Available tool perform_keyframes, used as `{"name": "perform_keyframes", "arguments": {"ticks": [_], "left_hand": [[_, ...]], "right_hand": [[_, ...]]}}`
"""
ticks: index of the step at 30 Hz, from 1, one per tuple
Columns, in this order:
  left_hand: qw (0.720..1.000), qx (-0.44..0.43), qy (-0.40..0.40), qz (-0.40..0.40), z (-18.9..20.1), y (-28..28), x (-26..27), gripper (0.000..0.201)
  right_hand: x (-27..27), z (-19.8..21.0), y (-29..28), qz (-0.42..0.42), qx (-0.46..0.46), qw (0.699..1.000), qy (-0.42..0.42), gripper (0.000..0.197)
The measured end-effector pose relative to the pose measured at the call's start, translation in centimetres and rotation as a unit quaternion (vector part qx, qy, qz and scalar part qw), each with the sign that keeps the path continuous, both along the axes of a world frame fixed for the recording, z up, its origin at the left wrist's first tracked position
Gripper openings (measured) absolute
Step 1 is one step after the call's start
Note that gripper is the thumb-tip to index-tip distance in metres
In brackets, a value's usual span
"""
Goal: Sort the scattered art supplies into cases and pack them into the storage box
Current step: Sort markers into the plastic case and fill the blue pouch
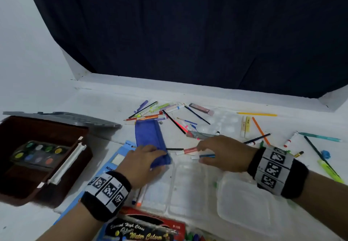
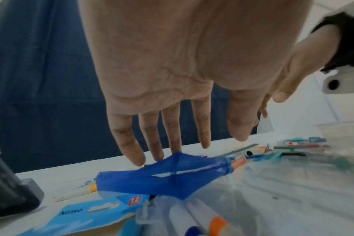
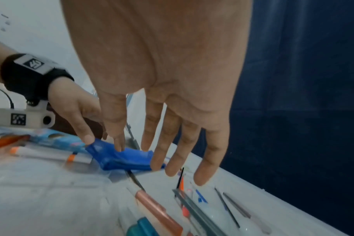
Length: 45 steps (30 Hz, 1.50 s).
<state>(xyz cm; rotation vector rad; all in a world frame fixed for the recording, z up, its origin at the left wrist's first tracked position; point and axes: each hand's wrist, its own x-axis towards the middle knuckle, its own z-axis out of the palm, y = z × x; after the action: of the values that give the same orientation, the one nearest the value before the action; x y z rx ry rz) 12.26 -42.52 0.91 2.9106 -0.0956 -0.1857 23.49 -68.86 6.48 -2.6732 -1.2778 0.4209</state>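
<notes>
A blue mesh pencil pouch point(image 1: 150, 139) lies on the white table, pointing away from me. My left hand point(image 1: 145, 156) is over its near end with straight fingers; in the right wrist view its thumb touches the pouch point(image 3: 121, 158). In the left wrist view the pouch point(image 2: 162, 175) lies just below my left hand point(image 2: 202, 140). My right hand point(image 1: 212, 152) hovers flat, fingers straight, over a pink-capped marker point(image 1: 188, 150) and a blue one point(image 1: 205, 156), holding nothing. The brown storage box point(image 1: 18, 128) stands open at the left with a paint palette point(image 1: 37, 154) in it.
Several pencils and markers point(image 1: 160, 112) lie scattered beyond the pouch, more pens point(image 1: 320, 137) at the right. Clear plastic trays point(image 1: 241, 203) sit under my right wrist. A blue card pack point(image 1: 116, 158), a water colour pack point(image 1: 146, 229), a grey lid point(image 1: 66, 118) and clothespins point(image 1: 245, 125) surround them.
</notes>
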Motion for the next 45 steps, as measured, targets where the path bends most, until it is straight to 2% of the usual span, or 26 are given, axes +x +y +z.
{"name": "perform_keyframes", "arguments": {"ticks": [3, 6, 9, 12, 14, 16, 19, 22, 24, 27, 30, 32, 33, 36, 38, 39, 41, 43, 44, 45], "left_hand": [[0.995, 0.085, 0.041, -0.023, -0.4, -0.4, 0.9, 0.081], [0.994, 0.106, -0.004, -0.031, -0.9, -0.1, 1.6, 0.06], [0.994, 0.077, -0.059, -0.041, -0.5, 0.4, 1.7, 0.042], [0.991, -0.011, -0.13, -0.009, 1.0, 0.4, 0.6, 0.028], [0.978, -0.075, -0.189, 0.038, 1.7, 0.7, -0.5, 0.036], [0.955, -0.15, -0.249, 0.062, 2.4, 0.9, -1.5, 0.039], [0.907, -0.257, -0.324, 0.083, 3.4, 0.9, -2.6, 0.033], [0.861, -0.373, -0.325, 0.12, 3.6, 0.8, -3.3, 0.026], [0.828, -0.446, -0.312, 0.131, 3.4, 0.6, -3.4, 0.025], [0.81, -0.489, -0.295, 0.131, 2.7, 0.5, -3.1, 0.022], [0.799, -0.519, -0.274, 0.133, 1.6, 0.8, -2.9, 0.018], [0.813, -0.51, -0.247, 0.135, 0.9, 1.2, -2.9, 0.018], [0.83, -0.491, -0.226, 0.133, 0.5, 1.5, -2.8, 0.019], [0.896, -0.386, -0.184, 0.12, -0.6, 2.6, -3.0, 0.017], [0.926, -0.312, -0.179, 0.114, -0.5, 3.0, -3.2, 0.008], [0.937, -0.281, -0.178, 0.109, -0.3, 3.1, -3.3, 0.018], [0.946, -0.261, -0.155, 0.112, 0.1, 3.1, -3.4, 0.048], [0.948, -0.257, -0.129, 0.135, 0.4, 3.1, -3.3, 0.064], [0.95, -0.247, -0.127, 0.144, 0.4, 3.1, -3.3, 0.06], [0.953, -0.23, -0.129, 0.151, 0.4, 3.1, -3.4, 0.048]], "right_hand": [[2.3, -1.8, 1.5, 0.045, -0.024, 0.998, 0.028, 0.033], [3.2, -3.3, 2.9, 0.08, -0.054, 0.994, 0.058, 0.041], [3.9, -4.3, 3.9, 0.097, -0.048, 0.991, 0.079, 0.045], [4.0, -4.4, 4.7, 0.101, -0.038, 0.989, 0.102, 0.044], [4.0, -4.3, 5.1, 0.078, 0.001, 0.992, 0.095, 0.031], [4.1, -3.8, 5.2, 0.038, 0.065, 0.994, 0.079, 0.025], [4.1, -2.8, 5.2, 0.005, 0.131, 0.99, 0.047, 0.03], [3.6, -1.9, 4.9, -0.001, 0.146, 0.989, -0.033, 0.032], [3.4, -1.6, 4.5, 0.004, 0.151, 0.987, -0.048, 0.028], [3.0, -1.4, 3.5, 0.022, 0.17, 0.985, -0.02, 0.019], [2.6, -1.4, 2.6, 0.043, 0.165, 0.985, -0.013, 0.021], [2.3, -1.4, 2.0, 0.047, 0.164, 0.985, -0.015, 0.02], [2.2, -1.4, 1.8, 0.051, 0.163, 0.985, -0.016, 0.018], [1.8, -1.3, 1.6, 0.074, 0.14, 0.987, -0.032, 0.013], [1.5, -1.3, 1.6, 0.084, 0.122, 0.988, -0.037, 0.017], [1.4, -1.5, 1.5, 0.084, 0.111, 0.99, -0.038, 0.02], [1.0, -1.6, 1.6, 0.073, 0.069, 0.995, -0.026, 0.027], [0.5, -1.7, 1.9, 0.066, 0.004, 0.998, -0.011, 0.048], [0.2, -1.6, 2.2, 0.061, -0.024, 0.998, -0.011, 0.055], [-0.1, -1.7, 2.4, 0.056, -0.035, 0.998, -0.011, 0.055]]}}
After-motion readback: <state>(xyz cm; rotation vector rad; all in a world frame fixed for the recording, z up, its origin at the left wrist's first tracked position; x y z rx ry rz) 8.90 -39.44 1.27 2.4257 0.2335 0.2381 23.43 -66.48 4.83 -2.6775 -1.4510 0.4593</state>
